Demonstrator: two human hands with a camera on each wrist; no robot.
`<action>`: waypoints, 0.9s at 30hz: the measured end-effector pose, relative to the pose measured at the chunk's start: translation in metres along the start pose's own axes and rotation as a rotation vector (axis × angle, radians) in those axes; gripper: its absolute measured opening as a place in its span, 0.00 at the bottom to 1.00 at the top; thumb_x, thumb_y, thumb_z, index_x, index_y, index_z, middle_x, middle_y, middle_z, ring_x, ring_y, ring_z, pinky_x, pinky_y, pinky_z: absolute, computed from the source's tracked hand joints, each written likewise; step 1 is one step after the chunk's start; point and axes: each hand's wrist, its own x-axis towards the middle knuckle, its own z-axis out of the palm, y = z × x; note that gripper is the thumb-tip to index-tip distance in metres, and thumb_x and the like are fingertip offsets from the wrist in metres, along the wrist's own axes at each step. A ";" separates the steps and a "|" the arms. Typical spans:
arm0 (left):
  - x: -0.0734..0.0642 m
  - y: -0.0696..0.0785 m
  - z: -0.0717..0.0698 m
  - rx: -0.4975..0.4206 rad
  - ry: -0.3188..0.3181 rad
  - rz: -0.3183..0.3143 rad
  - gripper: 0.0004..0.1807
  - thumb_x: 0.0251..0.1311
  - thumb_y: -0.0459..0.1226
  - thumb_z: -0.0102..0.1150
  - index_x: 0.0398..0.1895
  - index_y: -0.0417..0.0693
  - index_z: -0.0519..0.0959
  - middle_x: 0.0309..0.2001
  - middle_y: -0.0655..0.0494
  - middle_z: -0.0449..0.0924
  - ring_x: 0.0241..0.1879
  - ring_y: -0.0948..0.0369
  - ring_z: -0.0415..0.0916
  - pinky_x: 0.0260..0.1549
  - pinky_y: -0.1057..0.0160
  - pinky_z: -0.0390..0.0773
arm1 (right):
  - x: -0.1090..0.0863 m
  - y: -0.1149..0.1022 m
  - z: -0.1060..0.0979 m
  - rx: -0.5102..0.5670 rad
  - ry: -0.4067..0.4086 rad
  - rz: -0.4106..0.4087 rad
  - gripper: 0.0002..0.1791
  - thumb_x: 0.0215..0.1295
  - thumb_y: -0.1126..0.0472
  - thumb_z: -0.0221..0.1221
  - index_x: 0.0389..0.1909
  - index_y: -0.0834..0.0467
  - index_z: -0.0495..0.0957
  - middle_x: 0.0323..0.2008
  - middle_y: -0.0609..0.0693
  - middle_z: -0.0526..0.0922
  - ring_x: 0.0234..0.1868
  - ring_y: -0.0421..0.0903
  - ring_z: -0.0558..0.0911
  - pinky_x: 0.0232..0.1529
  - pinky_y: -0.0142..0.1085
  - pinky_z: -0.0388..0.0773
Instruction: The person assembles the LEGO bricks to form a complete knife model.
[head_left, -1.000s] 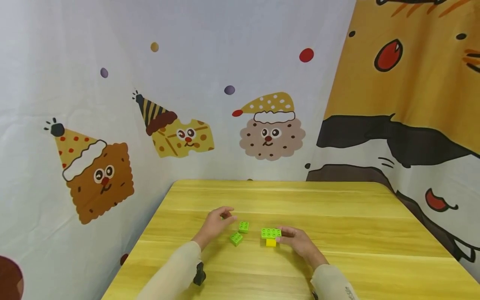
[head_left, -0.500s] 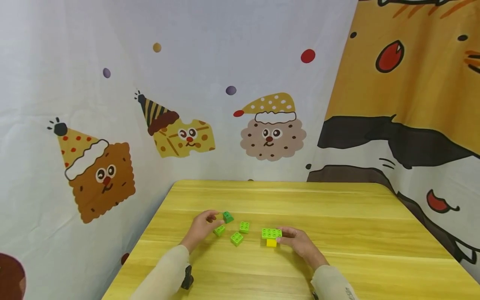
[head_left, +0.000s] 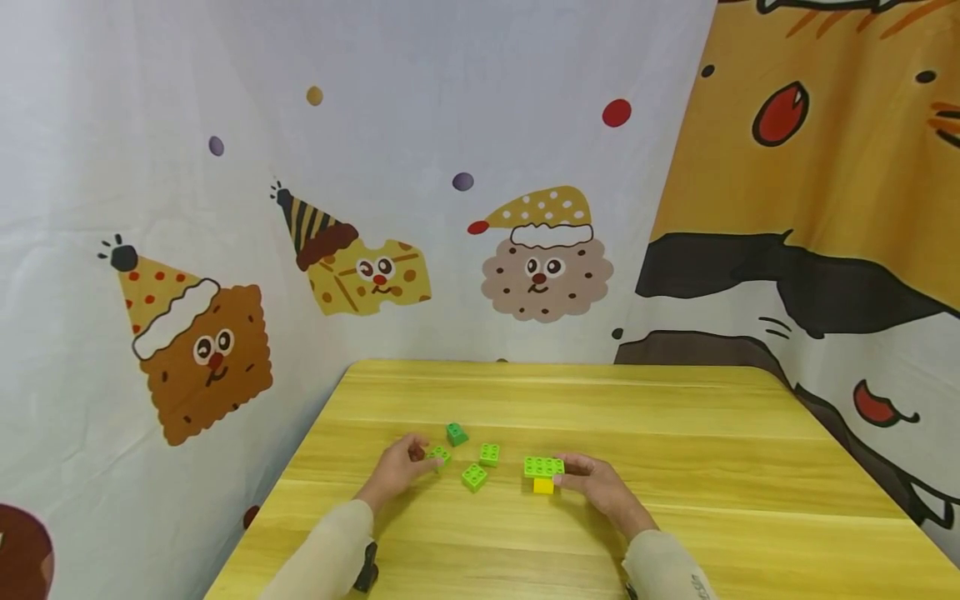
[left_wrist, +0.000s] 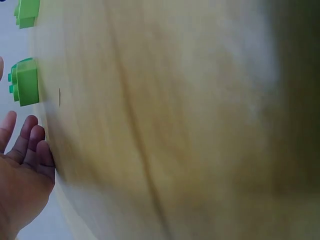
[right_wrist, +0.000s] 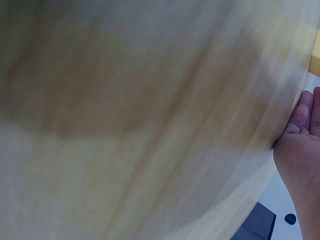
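Near the table's middle, my right hand (head_left: 592, 482) holds the right end of a lime-green toy building brick (head_left: 543, 467) between thumb and fingers. A smaller yellow brick (head_left: 543, 486) sits beneath it. To the left, my left hand (head_left: 397, 468) pinches a small lime-green brick (head_left: 439, 455), studs up, with the thumb across its front. The left wrist view catches the left hand (left_wrist: 25, 175) at its edge, with the held brick out of frame. In the right wrist view, part of the right hand (right_wrist: 300, 140) shows, but its bricks are outside the picture.
A dark green sloped brick (head_left: 456, 434) lies just beyond the left fingertips. Two lime-green bricks, one farther back (head_left: 489, 454) and one nearer (head_left: 474, 477), lie between the hands on the wooden table (head_left: 675, 417). A printed cloth (head_left: 450, 100) hangs behind the table.
My left hand has drawn back leftward, bringing the dark green brick and a lime-green brick into view. That lime-green brick has since turned studs up in its fingers. My right hand stays put.
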 end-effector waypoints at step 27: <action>0.000 0.003 0.008 0.110 0.001 0.010 0.20 0.55 0.38 0.74 0.45 0.38 0.77 0.42 0.50 0.75 0.41 0.55 0.70 0.42 0.53 0.73 | 0.001 0.001 -0.001 -0.005 0.005 -0.008 0.29 0.61 0.55 0.69 0.61 0.62 0.77 0.53 0.55 0.81 0.53 0.52 0.79 0.58 0.55 0.69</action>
